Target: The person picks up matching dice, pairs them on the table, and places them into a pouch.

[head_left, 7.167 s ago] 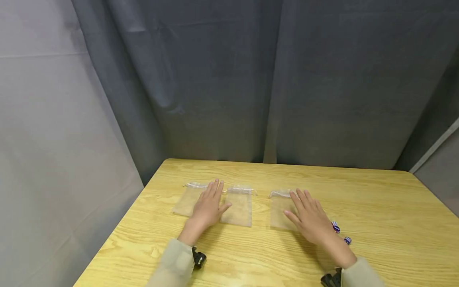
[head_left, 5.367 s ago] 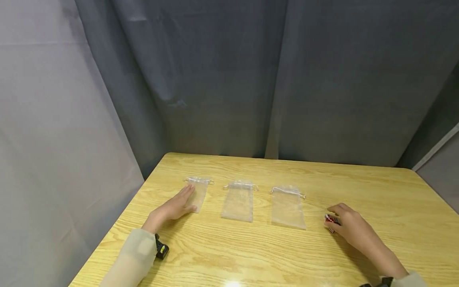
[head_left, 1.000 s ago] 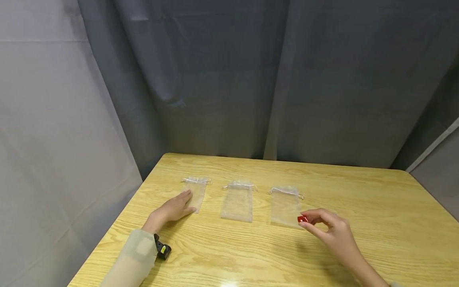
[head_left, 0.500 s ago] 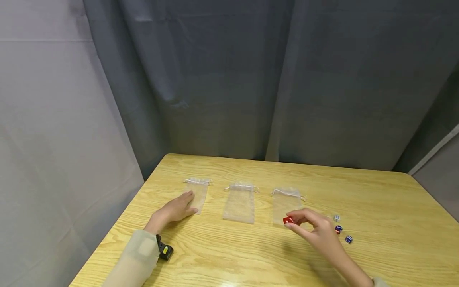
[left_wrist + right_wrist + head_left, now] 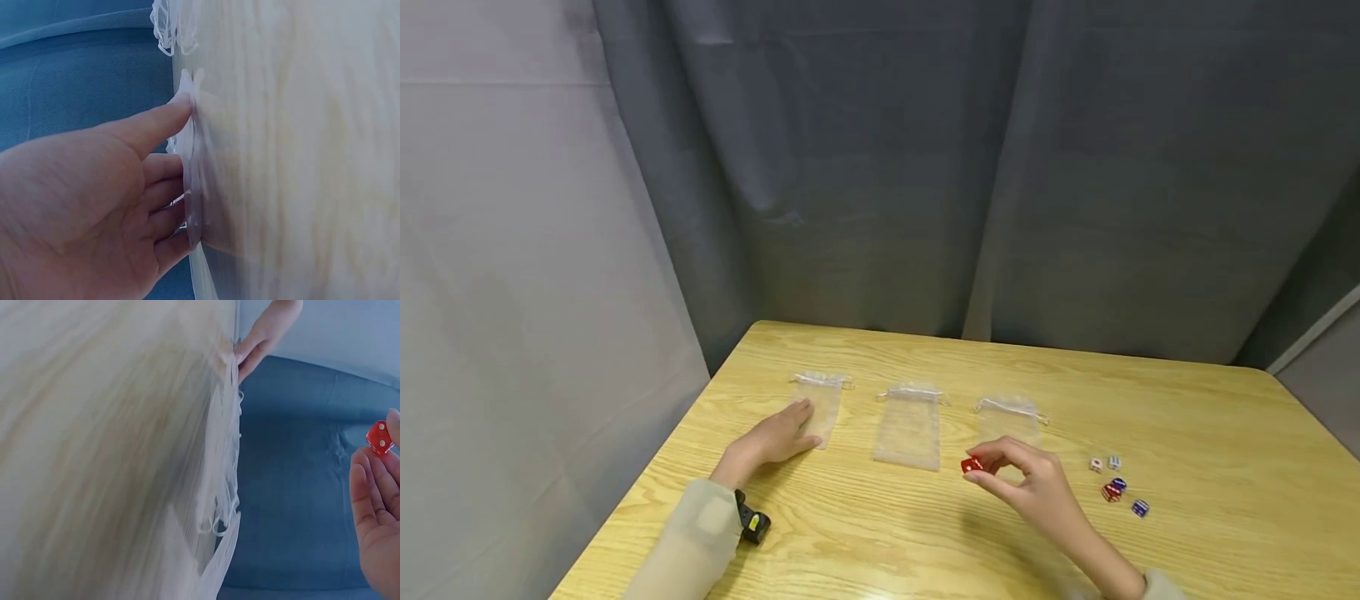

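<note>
My right hand pinches a red die between thumb and fingertips, raised above the table in front of the right sheer drawstring bag. White pips show on the die in the right wrist view. The lower part of that bag is covered by the hand. Over on the left, my left hand rests on the left drawstring bag, its fingers and thumb spread on the thin fabric. Between the hands lies the middle drawstring bag, flat, with its cords toward the far edge.
Several dice lie to the right of the bags: two white dice, a red die and two blue dice. A grey curtain hangs behind the wooden table, and a pale curtain at left.
Earlier both hands lay over the bags; then the right hand went to the dice at right. Over the last second it has carried the red die leftward, uncovering the other dice. The left hand stays put.
</note>
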`<state>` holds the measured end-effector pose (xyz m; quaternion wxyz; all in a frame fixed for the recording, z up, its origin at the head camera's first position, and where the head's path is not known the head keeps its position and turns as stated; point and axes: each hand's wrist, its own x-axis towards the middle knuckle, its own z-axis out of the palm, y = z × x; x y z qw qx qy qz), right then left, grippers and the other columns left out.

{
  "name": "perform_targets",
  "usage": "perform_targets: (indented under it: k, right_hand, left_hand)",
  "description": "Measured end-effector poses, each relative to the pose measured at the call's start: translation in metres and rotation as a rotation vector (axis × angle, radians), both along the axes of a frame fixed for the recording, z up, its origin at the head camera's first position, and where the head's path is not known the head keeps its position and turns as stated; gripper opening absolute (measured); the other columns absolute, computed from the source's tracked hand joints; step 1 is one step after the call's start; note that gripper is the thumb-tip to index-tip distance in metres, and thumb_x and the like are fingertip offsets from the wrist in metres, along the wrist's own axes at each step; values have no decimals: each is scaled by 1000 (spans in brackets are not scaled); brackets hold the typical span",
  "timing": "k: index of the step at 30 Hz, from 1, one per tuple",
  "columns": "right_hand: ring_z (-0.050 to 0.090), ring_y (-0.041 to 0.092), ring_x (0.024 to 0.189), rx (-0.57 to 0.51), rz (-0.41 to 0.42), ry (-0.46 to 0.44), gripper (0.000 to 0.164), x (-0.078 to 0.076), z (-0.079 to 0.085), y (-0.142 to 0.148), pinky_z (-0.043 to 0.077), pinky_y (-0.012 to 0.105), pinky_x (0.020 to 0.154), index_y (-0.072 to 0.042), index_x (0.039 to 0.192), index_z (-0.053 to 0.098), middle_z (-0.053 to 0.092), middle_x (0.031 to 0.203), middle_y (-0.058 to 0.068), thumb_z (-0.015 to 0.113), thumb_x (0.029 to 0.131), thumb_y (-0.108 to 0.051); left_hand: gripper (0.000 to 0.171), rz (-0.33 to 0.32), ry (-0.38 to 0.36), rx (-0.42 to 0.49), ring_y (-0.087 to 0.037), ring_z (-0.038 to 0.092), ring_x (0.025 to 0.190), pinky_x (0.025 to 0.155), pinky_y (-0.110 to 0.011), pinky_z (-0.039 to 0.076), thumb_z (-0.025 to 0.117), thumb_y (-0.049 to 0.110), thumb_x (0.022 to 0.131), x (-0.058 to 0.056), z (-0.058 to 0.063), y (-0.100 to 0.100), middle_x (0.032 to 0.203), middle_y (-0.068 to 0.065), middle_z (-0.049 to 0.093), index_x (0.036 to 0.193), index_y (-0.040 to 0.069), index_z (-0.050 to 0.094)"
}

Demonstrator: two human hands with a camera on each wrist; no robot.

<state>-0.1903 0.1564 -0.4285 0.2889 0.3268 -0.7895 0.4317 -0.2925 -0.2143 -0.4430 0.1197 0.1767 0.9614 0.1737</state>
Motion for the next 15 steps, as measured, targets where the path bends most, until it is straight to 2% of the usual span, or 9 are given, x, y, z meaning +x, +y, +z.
perform_targets:
  k: [5, 8, 15]
  right_hand:
    - [65, 3, 70, -5, 63, 20, 36, -3, -1, -9, 55, 15, 64, -12, 99, 72, 73, 82, 1, 81, 69, 6]
    - [65, 5, 68, -3, 65, 54, 37, -4, -2, -11, 55, 15, 63, -10, 98, 72, 72, 80, 3, 82, 67, 6]
    - [64, 4, 67, 26, 41, 55, 38, -6, -3, -8, 54, 14, 62, -11, 97, 72, 72, 79, 1, 83, 65, 5]
  left_hand:
    - [67, 4, -1, 3, -38, 22, 150, 123, -50, 22, 53, 31, 101, 0, -1, 4, 161, -23, 23, 152, -4, 28]
    - [67, 8, -2, -2, -37, 22, 150, 124, -50, 22, 53, 33, 101, 0, -2, 6, 161, -22, 23, 152, -3, 27]
    - [68, -2, 11, -19, -38, 23, 150, 123, -50, 24, 54, 33, 101, -1, -2, 10, 160, -22, 24, 151, -4, 28]
